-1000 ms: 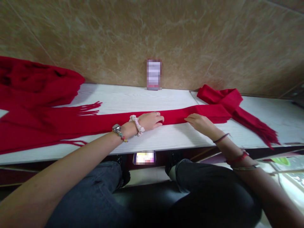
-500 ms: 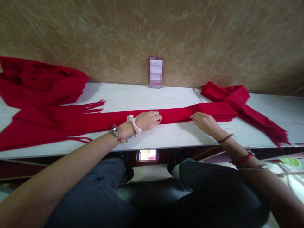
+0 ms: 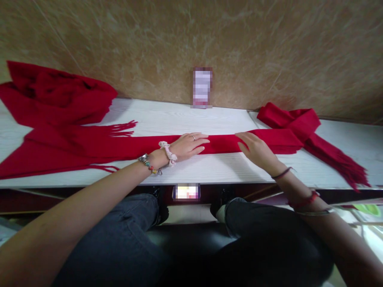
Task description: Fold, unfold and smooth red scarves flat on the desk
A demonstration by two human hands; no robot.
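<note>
A red scarf (image 3: 223,144) lies folded into a long narrow strip across the white table. My left hand (image 3: 187,146) rests on the strip near its middle, fingers stretched out and pointing right. Further right, my right hand (image 3: 254,149) touches the same strip with its fingers extended and the thumb apart. At the strip's right end, a fringed length of red fabric (image 3: 299,119) is crossed over itself. The strip's left part widens into looser red cloth with a fringe.
A bunched heap of red cloth (image 3: 60,97) sits at the far left by the marbled wall (image 3: 149,48). A blurred phone-shaped object (image 3: 202,87) leans on the wall. The white tabletop (image 3: 167,171) has its front edge above my knees.
Both hands have opened from a closed grip at the strip's near edge and now lie flatter over it, fingers moved slightly away from me. The camera view has shifted a little.
</note>
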